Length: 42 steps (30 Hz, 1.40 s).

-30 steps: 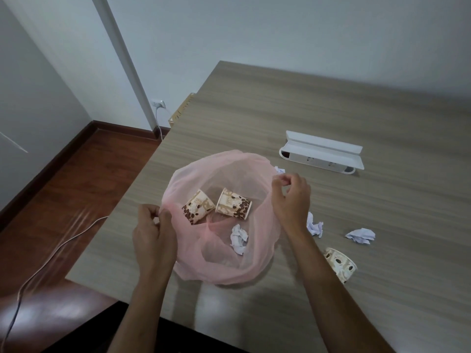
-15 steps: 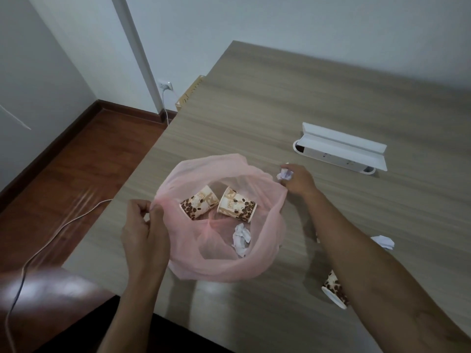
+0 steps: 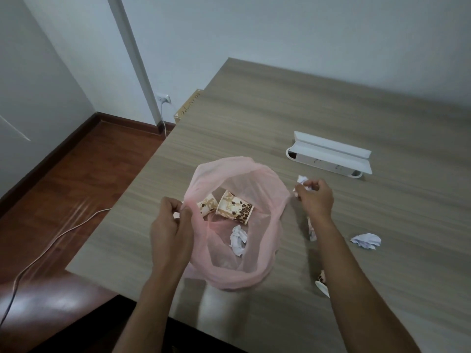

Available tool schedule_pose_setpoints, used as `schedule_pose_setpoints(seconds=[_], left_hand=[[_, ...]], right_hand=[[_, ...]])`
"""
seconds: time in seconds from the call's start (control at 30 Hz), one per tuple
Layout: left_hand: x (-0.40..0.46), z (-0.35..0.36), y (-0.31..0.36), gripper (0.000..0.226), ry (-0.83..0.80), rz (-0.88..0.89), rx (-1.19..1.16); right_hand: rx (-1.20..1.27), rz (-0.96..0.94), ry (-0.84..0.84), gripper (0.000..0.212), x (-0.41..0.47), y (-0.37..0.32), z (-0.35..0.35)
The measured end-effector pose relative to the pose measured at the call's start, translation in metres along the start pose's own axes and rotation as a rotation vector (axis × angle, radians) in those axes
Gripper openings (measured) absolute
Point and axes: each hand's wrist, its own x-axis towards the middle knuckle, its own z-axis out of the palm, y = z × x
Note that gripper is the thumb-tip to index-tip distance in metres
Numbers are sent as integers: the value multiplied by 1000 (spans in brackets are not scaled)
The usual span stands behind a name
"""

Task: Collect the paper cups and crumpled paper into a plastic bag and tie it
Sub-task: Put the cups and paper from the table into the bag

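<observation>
Pinching grip from the left hand (image 3: 170, 226) on the pink plastic bag (image 3: 265, 189) rim, mouth open on the table (image 3: 254, 118). Right hand (image 3: 315, 197) pinches crumpled paper (image 3: 302, 180) just beside the bag's right edge; two paper cups (image 3: 235, 206) lie inside.

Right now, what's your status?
Left hand holds bag rim. Right hand pinches paper ball. Cup, paper left on table.

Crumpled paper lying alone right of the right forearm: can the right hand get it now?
Probably not yet: the right hand already grips a paper ball. The loose crumpled paper itself lies unobstructed on the table.
</observation>
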Motion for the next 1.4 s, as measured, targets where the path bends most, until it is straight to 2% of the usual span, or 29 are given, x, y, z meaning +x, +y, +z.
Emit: schedule_pose_setpoints(seconds=[0.1,0.2,0.27,0.37,0.43,0.5,0.63,0.7,0.73,0.87,0.93,1.03,1.13,1.3,1.4], left_hand=[[-3,2,2,10,-18,18,10],[-8,3,3,10,-38,46,11],[-12,3,7,11,-59,57,13],[-16,4,9,12,-85,59,5],[-17,5,8,12,-90,60,9],[-16,7,6,11,-86,63,18],[-16,9,4,10,-99,64,21],[-17,9,3,11,-103,62,22],[-17,9,3,11,-105,62,23],[-18,9,4,11,-115,64,17],[-18,10,4,11,-114,69,24],[-16,10,3,11,-116,57,28],[-15,10,2,10,-113,47,29],[-16,8,4,10,-99,48,23],[-14,6,6,10,-95,58,24]], right_hand=[[98,-100,-4,18,-38,-25,-17],[71,-194,-133,29,-87,-44,-22],[-10,-229,-292,38,-117,-49,-17],[-155,-268,-694,51,-144,-46,-3],[-233,-297,-852,49,-147,-39,-2],[-201,-346,-786,36,-144,-34,-11],[-89,-415,-295,9,-119,-18,-37],[-193,-405,-47,8,-94,2,-44],[-298,-378,-2,16,-79,14,-46],[-680,-111,-223,54,-32,55,-45],[-791,-52,-303,56,-24,70,-43],[-884,-81,-337,47,-28,82,-40],[-721,-116,-272,35,-40,83,-41],[-198,-14,-76,43,-73,40,-54],[-31,-82,-36,42,-93,5,-55]])
